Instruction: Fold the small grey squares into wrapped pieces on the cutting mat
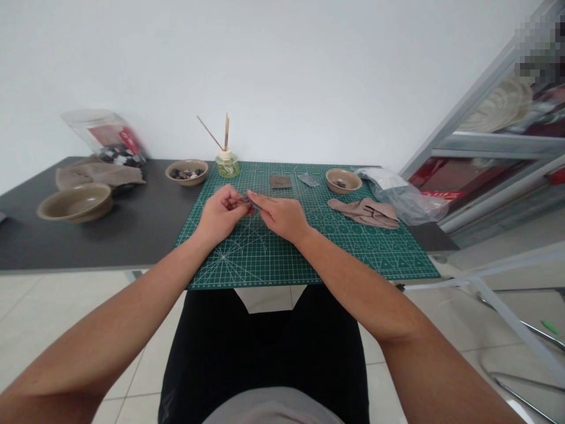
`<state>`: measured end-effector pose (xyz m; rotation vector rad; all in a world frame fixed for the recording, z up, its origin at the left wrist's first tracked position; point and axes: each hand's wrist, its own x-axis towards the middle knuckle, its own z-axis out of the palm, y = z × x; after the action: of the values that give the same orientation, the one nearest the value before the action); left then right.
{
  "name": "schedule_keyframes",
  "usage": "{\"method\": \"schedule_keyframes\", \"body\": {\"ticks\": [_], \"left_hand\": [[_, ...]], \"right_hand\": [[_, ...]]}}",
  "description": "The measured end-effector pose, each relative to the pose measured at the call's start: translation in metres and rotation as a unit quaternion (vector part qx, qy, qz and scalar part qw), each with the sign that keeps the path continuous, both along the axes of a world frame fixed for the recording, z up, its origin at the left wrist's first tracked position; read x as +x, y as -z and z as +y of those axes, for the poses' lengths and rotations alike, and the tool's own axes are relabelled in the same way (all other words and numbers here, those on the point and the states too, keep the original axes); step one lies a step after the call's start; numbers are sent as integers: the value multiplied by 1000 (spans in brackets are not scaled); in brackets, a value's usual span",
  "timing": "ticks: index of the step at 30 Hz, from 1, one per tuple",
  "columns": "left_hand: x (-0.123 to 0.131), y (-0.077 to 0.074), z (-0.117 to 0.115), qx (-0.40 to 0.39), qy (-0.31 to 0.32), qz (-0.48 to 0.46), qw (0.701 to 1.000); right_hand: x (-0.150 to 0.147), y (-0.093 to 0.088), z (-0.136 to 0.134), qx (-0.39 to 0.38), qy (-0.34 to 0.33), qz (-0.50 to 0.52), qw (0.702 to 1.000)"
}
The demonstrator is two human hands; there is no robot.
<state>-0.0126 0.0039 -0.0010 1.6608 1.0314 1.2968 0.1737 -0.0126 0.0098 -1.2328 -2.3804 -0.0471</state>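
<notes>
Pinching one small dark thing (251, 202), the left hand (222, 213) and right hand (285, 217) meet over the green mat (265, 268). Farther off lies a brown square (280, 182).

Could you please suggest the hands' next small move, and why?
Perhaps ease the bare right hand slightly aside to check the small dark grey piece: it shows only partly between that hand and the bare left hand, over the green gridded cutting mat.
</notes>
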Motion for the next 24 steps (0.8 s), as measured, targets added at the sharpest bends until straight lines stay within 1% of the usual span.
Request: {"method": "schedule_keyframes", "body": {"ticks": [2, 7, 12, 18, 24], "left_hand": [[0, -1, -1, -1, 0, 13, 1000], [-2, -2, -1, 42, -38, 59, 997], [-2, 0, 1, 19, -37, 36, 998], [-2, 0, 0, 5, -25, 30, 999], [1, -4, -1, -19, -39, -23, 999]], "right_hand": [[-1, -1, -1, -2, -3, -3, 1000], [-2, -3, -3, -6, -12, -6, 1000], [-2, 0, 0, 12, 11, 5, 1000], [-2, 0, -1, 6, -20, 3, 1000], [0, 2, 1, 4, -4, 33, 999]]}}
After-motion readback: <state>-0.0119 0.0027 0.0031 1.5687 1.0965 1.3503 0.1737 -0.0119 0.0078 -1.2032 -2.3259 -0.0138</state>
